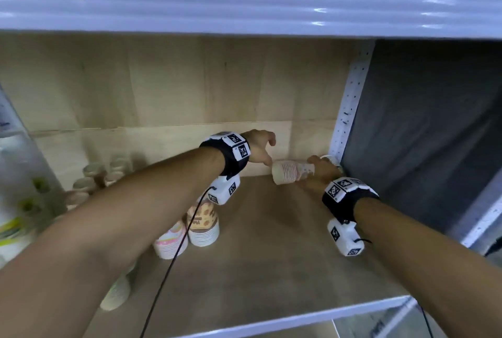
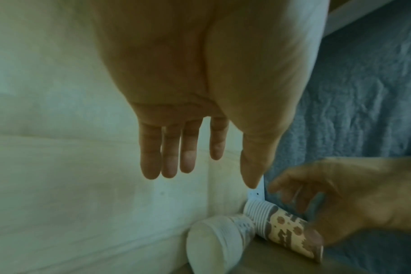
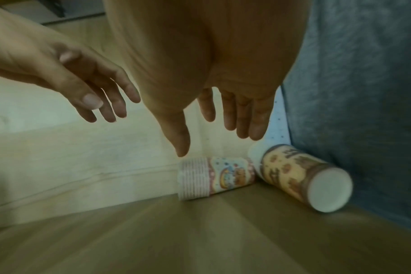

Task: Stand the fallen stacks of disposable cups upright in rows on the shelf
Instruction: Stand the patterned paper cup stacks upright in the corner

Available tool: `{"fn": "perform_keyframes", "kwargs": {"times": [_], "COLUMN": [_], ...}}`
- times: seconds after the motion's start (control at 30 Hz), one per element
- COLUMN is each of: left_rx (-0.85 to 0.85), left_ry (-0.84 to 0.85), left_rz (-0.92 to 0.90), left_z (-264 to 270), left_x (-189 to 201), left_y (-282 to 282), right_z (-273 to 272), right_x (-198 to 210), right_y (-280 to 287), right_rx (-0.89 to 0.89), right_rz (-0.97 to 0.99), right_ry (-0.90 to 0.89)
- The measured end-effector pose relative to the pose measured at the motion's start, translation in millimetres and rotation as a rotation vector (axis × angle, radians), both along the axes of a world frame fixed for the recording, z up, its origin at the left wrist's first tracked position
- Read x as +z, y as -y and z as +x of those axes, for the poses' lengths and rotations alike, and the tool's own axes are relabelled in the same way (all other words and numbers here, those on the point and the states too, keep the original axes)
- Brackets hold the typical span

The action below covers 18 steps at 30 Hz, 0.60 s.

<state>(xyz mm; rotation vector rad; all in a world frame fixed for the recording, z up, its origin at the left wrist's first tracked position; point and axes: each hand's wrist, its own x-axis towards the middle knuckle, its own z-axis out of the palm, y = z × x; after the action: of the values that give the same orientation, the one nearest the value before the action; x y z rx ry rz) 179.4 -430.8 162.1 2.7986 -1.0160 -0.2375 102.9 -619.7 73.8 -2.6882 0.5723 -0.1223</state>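
A: Seen from above: 2 fallen cup stacks against the shelf (image 1: 271, 269) back corner. Pastel stack (image 3: 216, 178) lying along the back wall; brown-patterned stack (image 3: 300, 178) lying along the grey side panel (image 1: 421, 133), touching the pastel one.

B: Hands?

A: Left hand (image 1: 260, 148) and right hand (image 1: 317, 174) both hovering over the corner, fingers spread and relaxed, gripping nothing.

B: Best approach?

A: Probably wrap each stack mid-body, squeeze lightly to avoid crushing, tip onto the wide rims beside the upright stacks (image 1: 202, 225) left of the corner.

B: Unclear?

A: Brown stack mostly hidden behind the right hand from above. Wrist views blurred. More cups (image 1: 93, 174) far left of the corner, dim and indistinct.
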Motion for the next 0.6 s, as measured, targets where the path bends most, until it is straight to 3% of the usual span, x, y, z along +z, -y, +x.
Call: {"fn": "perform_keyframes", "kwargs": {"times": [0.33, 0.6], "left_rx": [-0.07, -0.024], "left_ry": [0.005, 0.058], "left_rz": [0.01, 0.05], "left_z": [22, 42], "left_x": [-64, -100], "left_y": [91, 118], "right_z": [4, 15], "right_x": [-40, -64], "right_y": [63, 80], "right_rx": [-0.174, -0.283], "right_rz": [0.089, -0.027], "right_ry": [0.062, -0.097]}}
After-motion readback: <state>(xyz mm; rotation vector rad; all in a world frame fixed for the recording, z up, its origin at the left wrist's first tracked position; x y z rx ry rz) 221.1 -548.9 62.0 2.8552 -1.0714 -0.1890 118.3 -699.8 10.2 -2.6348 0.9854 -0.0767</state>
